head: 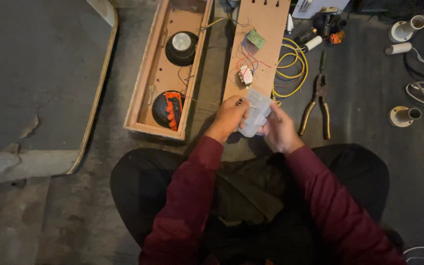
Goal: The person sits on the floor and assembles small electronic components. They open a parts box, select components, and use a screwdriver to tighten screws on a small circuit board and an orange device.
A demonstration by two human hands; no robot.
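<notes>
Head view, just below the wooden panel:
- Our hands: we hold a small translucent plastic box between both hands, above our lap.
- Left hand: fingers curled shut around the box's left side, thumb on top.
- Right hand: closed on the box's right and lower edge, fingers wrapped beneath it.
- Box contents: we cannot tell; the plastic is cloudy and the light is dim.
- On the panel: a green circuit board near the middle, thin wires running down to a small component.
- Left of the panel: an open wooden speaker case with two round speakers, an orange-and-black tool lying on the nearer one.
- Right of the panel: a yellow wire coil just beside it, then pliers with ribbed handles.
</notes>
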